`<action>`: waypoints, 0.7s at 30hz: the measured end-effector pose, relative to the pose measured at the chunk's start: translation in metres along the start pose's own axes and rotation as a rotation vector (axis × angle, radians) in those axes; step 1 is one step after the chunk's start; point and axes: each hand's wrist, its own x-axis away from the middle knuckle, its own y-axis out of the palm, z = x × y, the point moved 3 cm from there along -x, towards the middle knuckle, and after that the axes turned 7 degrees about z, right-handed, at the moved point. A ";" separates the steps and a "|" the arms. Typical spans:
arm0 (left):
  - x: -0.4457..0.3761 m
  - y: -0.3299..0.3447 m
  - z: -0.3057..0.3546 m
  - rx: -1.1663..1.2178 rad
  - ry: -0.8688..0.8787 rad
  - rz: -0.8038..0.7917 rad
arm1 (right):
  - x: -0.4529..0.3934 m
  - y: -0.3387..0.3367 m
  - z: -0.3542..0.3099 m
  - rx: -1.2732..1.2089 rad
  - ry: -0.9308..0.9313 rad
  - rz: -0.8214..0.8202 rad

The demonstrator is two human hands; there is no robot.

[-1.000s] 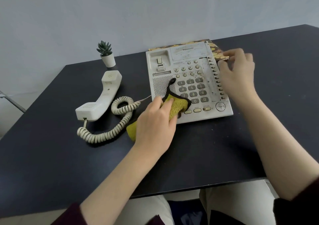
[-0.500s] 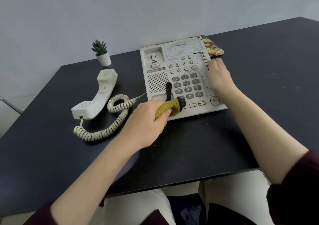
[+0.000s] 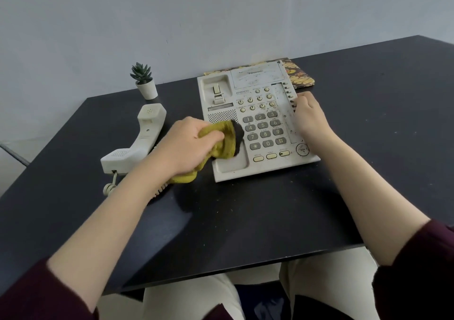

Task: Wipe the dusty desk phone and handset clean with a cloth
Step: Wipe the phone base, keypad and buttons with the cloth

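The left hand (image 3: 186, 147) has carried the bunched yellow cloth (image 3: 221, 140) up beside the keypad, fingers clamped round it. The right hand (image 3: 308, 117) steadies the desk phone (image 3: 260, 74), fingers curled at its edge; wipe firmly, keeping that brace.

Plain pale wall (image 3: 221, 12); black table (image 3: 245, 221) against it

Soft, even daylight, perhaps from the left; the left hand (image 3: 186, 145) casts a diffuse shadow on the matte black desk (image 3: 245, 221). Wide-angle bending at edges; slight softness throughout.
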 end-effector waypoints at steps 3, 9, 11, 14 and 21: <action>0.010 0.007 0.006 0.020 0.022 0.180 | -0.001 0.001 0.001 0.004 0.000 -0.005; 0.039 0.044 0.017 -0.109 0.131 0.128 | -0.002 0.001 0.002 -0.011 -0.009 -0.002; 0.042 0.043 0.013 -0.060 0.093 0.080 | -0.002 0.002 0.003 -0.013 -0.016 0.004; 0.037 0.037 0.010 -0.057 0.062 -0.013 | -0.002 0.003 0.002 -0.014 -0.020 0.005; 0.012 0.019 0.015 -0.297 0.075 -0.261 | -0.004 0.002 0.004 -0.009 0.001 -0.005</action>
